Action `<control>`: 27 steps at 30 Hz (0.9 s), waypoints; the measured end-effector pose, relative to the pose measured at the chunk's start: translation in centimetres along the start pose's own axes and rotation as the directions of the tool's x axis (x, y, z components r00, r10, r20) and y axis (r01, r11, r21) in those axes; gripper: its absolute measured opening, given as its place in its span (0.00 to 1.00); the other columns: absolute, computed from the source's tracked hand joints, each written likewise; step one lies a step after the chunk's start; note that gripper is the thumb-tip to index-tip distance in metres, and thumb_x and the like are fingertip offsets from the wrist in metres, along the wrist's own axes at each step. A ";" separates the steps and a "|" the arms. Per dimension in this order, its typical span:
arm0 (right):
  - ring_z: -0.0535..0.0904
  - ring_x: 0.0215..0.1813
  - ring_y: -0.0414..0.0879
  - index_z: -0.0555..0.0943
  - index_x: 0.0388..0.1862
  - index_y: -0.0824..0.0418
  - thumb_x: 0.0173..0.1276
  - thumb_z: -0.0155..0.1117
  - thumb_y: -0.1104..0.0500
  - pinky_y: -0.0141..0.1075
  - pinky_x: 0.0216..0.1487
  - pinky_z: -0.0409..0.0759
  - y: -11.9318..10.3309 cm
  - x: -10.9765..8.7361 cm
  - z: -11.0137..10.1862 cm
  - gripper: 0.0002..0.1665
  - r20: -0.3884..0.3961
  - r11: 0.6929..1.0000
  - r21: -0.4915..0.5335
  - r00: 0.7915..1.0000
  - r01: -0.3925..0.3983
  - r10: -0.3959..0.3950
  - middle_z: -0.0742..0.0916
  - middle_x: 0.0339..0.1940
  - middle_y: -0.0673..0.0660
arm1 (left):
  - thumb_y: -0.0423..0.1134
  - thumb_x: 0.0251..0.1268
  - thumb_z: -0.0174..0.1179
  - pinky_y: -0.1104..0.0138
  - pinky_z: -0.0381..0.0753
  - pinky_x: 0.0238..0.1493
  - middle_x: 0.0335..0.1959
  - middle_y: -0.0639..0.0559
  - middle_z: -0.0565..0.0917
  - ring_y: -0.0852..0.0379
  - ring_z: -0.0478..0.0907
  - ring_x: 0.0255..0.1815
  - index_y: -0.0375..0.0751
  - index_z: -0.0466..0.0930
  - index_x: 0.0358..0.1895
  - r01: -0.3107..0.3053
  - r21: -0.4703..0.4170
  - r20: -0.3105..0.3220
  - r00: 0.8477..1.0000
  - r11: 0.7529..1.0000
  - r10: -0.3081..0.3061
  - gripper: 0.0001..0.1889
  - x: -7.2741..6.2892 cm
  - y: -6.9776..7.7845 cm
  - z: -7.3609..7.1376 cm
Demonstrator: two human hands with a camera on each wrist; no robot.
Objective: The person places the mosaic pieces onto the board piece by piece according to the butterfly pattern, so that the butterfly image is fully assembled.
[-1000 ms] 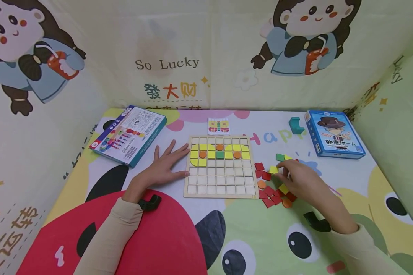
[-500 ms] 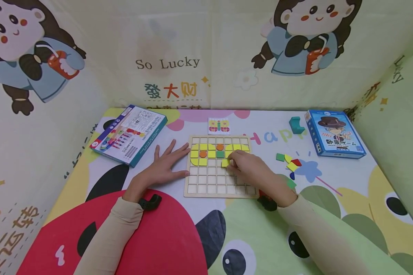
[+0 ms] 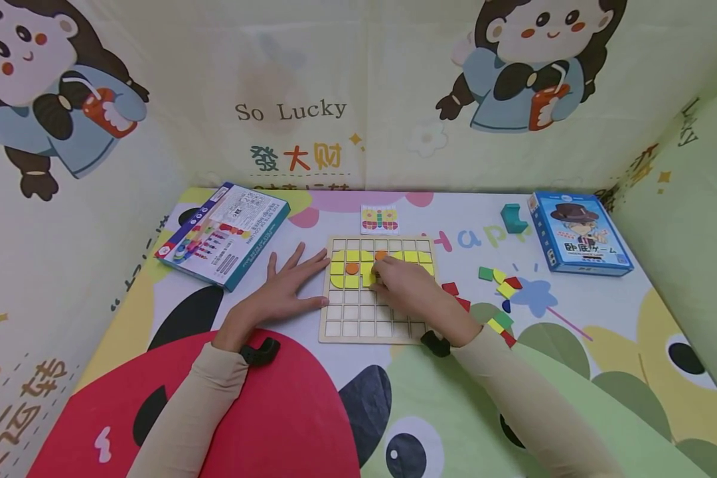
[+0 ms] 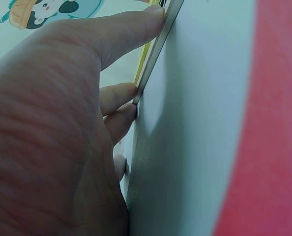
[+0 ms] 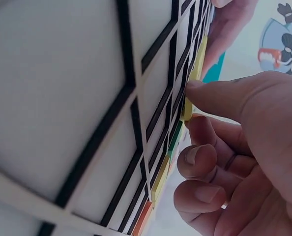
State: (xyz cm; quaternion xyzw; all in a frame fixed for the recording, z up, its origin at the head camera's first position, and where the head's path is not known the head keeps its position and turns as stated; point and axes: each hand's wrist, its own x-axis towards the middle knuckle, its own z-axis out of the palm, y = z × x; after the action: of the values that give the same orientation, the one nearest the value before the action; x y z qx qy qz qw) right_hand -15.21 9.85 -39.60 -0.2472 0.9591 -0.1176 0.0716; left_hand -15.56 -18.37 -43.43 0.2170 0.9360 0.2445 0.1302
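my left hand [image 3: 283, 291]: wide, touching board [image 3: 349, 311] just right, prob steadying it | right hand [image 3: 411, 285]: pinching yellow tile [image 5: 188, 108], for control I guess

Pale, cartoon-printed walls [image 3: 394, 153] stand around a brightly patterned table [image 3: 299, 411].

The wall [image 3: 388, 86] reads "So Lucky" and "發大财"; the blue box [image 3: 582, 232], "卧底ゲーム"; the bench [image 3: 472, 257] cloth shows "ap".

My flat tile [image 5: 188, 109] shows yellow; my four-sided wooden board [image 3: 349, 313] is pale beige, patterned with a grid.
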 end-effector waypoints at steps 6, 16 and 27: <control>0.81 0.39 0.44 0.85 0.53 0.59 0.72 0.74 0.50 0.35 0.46 0.87 -0.1 0.2 0.1 0.17 -0.008 1.000 0.000 1.000 0.016 -0.016 0.87 0.41 0.52 | 0.68 0.64 0.64 0.29 0.15 0.80 0.90 0.59 0.51 0.42 0.28 0.92 0.63 0.55 0.86 0.004 0.002 0.000 1.000 1.000 -0.004 0.49 0.0 0.0 0.0; 0.80 0.38 0.44 0.85 0.55 0.57 0.71 0.75 0.50 0.34 0.43 0.84 -0.2 0.3 0.2 0.20 -0.018 0.999 -0.002 0.999 0.033 -0.033 0.88 0.38 0.51 | 0.68 0.66 0.63 0.28 0.15 0.79 0.90 0.58 0.51 0.42 0.28 0.92 0.63 0.55 0.86 0.000 0.006 -0.002 1.000 1.000 0.000 0.48 -0.1 -0.3 0.0; 0.79 0.37 0.44 0.85 0.59 0.55 0.73 0.72 0.48 0.35 0.38 0.81 1.2 -0.5 -0.4 0.20 0.002 0.997 0.075 1.000 -0.003 0.002 0.87 0.36 0.50 | 0.68 0.65 0.65 0.29 0.16 0.80 0.90 0.59 0.51 0.42 0.29 0.92 0.63 0.55 0.86 0.003 0.003 -0.011 1.000 1.000 -0.003 0.49 0.0 -0.1 0.1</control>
State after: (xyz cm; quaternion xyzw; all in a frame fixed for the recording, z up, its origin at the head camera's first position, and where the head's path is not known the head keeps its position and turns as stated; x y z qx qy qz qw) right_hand -15.45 11.21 -39.48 -0.2432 0.9543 -0.1533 0.0818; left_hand -15.49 -18.39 -43.58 0.2144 0.9375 0.2439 0.1251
